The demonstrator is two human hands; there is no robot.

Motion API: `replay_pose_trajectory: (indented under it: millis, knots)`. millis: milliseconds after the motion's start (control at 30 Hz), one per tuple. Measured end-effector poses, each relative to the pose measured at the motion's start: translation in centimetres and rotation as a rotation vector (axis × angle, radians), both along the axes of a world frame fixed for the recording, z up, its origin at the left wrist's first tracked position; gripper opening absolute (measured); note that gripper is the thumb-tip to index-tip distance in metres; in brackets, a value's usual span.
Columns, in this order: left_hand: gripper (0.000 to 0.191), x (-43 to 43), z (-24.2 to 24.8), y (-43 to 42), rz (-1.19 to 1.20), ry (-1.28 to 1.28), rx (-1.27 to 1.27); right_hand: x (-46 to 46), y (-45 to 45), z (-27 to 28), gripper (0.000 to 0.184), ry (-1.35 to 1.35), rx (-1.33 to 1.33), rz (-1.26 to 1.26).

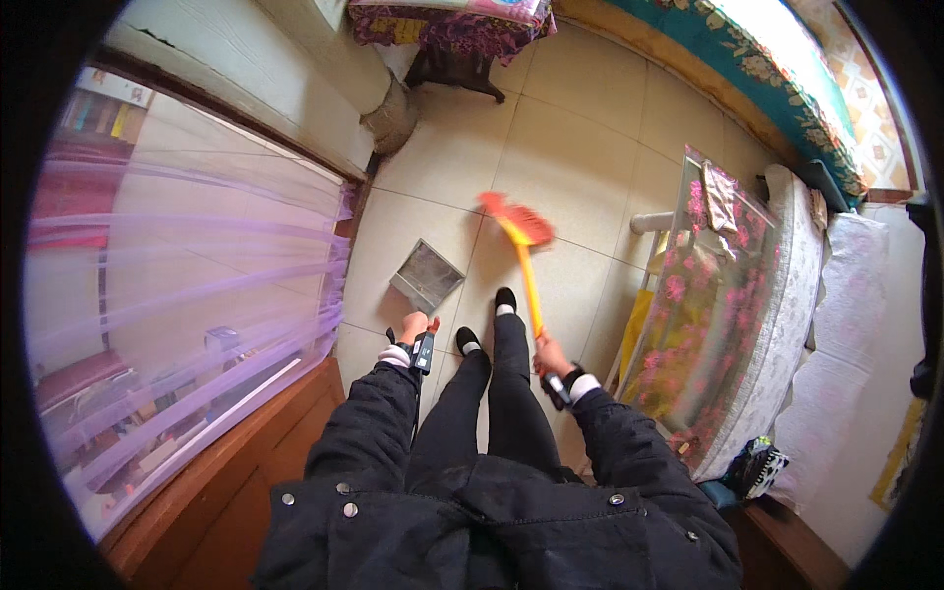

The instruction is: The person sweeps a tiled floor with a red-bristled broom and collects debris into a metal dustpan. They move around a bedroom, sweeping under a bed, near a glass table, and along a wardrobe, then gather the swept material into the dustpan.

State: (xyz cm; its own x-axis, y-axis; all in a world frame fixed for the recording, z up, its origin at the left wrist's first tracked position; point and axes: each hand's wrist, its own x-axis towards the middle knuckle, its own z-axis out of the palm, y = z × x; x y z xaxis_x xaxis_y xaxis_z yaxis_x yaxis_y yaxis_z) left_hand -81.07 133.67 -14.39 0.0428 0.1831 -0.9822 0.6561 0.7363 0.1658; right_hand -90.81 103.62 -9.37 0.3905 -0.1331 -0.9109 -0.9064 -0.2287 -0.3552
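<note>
In my right hand (552,355) is the yellow handle of a broom (528,273). Its red bristle head (520,221), blurred by motion, is at the tiled floor (568,162) ahead of my feet. My left hand (415,327) is closed around the upper end of a dustpan's handle, which is mostly hidden by the fist. Below that hand, the grey metal dustpan (428,274) faces away from me at floor level, left of the broom head. Whether the pan touches the tiles I cannot tell. Both wrists carry small black strapped devices.
At left, a sheer purple curtain (221,287) hangs over an opening above a brown wooden panel (243,472). A glass table with a pink-flowered cover (686,295) stands right, beside a cushioned sofa (785,295). Ahead are a cloth-draped stand (457,70) and a floral-covered bed (767,66).
</note>
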Motion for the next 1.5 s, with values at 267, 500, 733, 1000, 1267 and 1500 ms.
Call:
replay_pose_trajectory:
  millis: [267, 500, 733, 1000, 1267, 1500]
  knots:
    - [0.016, 2.2, -2.7, -1.4, -0.058, 0.077, 0.03, -1.0, -1.9, 15.6, 0.044, 0.182, 0.542, 0.12]
    - [0.016, -0.6, -0.7, 1.4, 0.121, -0.047, -0.017, 2.6, -3.8, 17.8, 0.043, 0.112, 0.284, 0.048]
    - [0.01, -4.5, 11.1, 6.9, -0.032, -0.158, 0.052, 10.0, -4.5, 20.0, 0.041, 0.073, 0.228, 0.273]
    - [0.011, -8.8, 15.0, 13.6, 0.392, -0.284, -0.029, 19.5, 13.2, 23.3, 0.044, -0.007, 0.491, 0.629]
    - [0.014, -7.2, 11.8, 26.0, 0.693, -0.38, -0.098, 28.0, 34.0, 22.9, 0.043, -0.763, 0.251, 1.459]
    - [0.011, -2.3, 8.5, 40.1, 0.4, -0.612, 0.229, 33.2, 49.7, 22.5, 0.039, -0.989, 0.453, 1.659]
